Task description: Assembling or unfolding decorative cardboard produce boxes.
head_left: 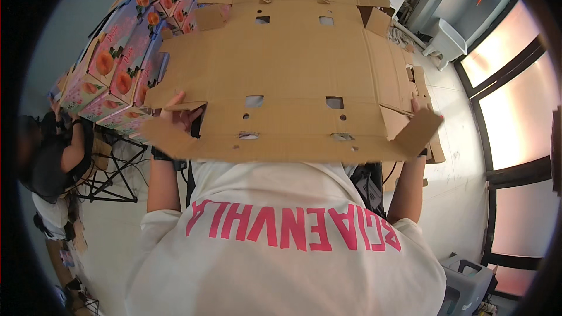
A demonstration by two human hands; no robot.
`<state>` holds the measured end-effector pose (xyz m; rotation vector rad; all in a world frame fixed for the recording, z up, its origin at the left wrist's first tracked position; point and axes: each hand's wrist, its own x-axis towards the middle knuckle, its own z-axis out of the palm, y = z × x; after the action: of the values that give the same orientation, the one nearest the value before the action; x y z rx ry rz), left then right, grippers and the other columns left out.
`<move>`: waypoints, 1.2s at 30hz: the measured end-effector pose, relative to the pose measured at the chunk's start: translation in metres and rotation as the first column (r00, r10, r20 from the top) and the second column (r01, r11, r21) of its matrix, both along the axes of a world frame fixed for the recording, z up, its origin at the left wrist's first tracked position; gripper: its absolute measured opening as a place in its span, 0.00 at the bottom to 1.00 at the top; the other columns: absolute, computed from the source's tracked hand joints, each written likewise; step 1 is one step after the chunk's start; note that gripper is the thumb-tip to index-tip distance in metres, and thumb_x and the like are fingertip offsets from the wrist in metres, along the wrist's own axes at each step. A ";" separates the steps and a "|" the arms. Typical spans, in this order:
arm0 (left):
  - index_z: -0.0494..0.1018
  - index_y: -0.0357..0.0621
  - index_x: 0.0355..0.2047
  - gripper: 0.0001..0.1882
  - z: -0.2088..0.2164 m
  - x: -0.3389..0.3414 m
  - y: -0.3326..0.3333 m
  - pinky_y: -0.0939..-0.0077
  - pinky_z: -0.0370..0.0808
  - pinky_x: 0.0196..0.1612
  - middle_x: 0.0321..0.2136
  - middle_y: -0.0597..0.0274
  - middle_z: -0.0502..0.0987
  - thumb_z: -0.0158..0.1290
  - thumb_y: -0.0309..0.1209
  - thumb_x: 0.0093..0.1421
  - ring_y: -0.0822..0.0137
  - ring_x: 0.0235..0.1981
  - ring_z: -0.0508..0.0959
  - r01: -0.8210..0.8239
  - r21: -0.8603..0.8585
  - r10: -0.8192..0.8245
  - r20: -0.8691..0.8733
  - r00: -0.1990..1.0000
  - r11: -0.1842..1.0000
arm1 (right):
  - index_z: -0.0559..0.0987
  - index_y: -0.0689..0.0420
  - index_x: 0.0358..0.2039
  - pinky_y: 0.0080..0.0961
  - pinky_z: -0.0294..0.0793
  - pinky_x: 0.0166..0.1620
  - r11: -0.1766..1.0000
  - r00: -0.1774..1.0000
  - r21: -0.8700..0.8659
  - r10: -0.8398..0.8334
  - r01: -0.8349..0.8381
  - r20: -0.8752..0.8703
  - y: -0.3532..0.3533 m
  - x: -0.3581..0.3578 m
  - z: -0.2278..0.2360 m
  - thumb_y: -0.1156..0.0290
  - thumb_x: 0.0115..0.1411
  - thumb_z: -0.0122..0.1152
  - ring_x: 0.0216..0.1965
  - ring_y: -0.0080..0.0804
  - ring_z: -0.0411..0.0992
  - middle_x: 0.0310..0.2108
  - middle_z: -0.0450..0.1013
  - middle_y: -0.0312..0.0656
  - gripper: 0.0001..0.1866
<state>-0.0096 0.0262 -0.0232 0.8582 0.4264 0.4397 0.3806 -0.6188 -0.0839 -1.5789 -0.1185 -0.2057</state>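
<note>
In front of my body lies a large, opened-out brown cardboard box blank (298, 64), its inner side facing up. It has creases, small round holes, several cut-out slots and loose flaps at its corners. My left hand (182, 116) is closed on its near left part, with fingers showing above the board beside a folded corner flap (170, 137). At the opposite side my right hand (416, 105) grips the edge behind the near right flap (417, 134); only some fingertips show and the board hides the rest. More cardboard (420, 79) sticks out under the right edge.
Stacked cartons printed with peaches (111, 64) rise at the left, close to the board. Another person (55, 152) sits beyond a black folding stand (117, 175). A white stool (446, 44) stands at the far right, near dark-framed windows (515, 111). A grey plastic bin (465, 284) is lower right.
</note>
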 end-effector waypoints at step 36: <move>0.55 0.37 0.78 0.36 0.030 0.019 -0.039 0.59 0.82 0.60 0.71 0.41 0.69 0.41 0.49 0.81 0.53 0.60 0.81 0.268 -0.032 -0.258 0.182 0.949 0.963 | 0.81 0.61 0.57 0.37 0.80 0.59 0.830 0.936 0.536 0.050 0.154 -0.348 -0.151 -0.010 -0.135 0.58 0.74 0.67 0.56 0.40 0.79 0.53 0.81 0.44 0.21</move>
<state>0.0094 -0.0127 0.0072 0.8008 0.1556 0.2520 0.3703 -0.7699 -0.2193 -1.0068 0.2500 0.0073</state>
